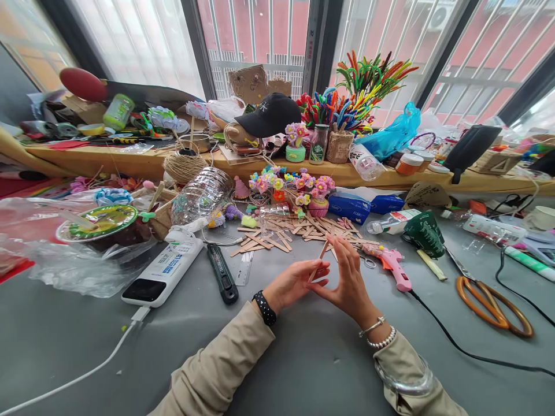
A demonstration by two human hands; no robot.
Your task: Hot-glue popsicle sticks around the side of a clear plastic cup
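Pale wood: one flat craft stick (319, 261), slanted between the two hands at dial centre, over the grey table (303, 370). Left hand (295, 283): fingers curled, pinching the stick. Right hand (349, 277): fingers raised, thumb set apart, fingertips by the stick's upper end, thumb near its lower end; cannot tell whether it grips. Bearings from the hands. 12 o'clock, just beyond: loose pile of similar sticks (312, 229). 1 o'clock: blue packet (349, 205). 3 o'clock: pink glue gun (393, 268), then scissors (488, 306) with orange-brown handles. 9 o'clock: dark utility knife (222, 274), then white device (162, 274), cable (106, 361) plugged in. Between 10 and 11: twine ball (186, 167) beside a clear plastic bottle (203, 196)
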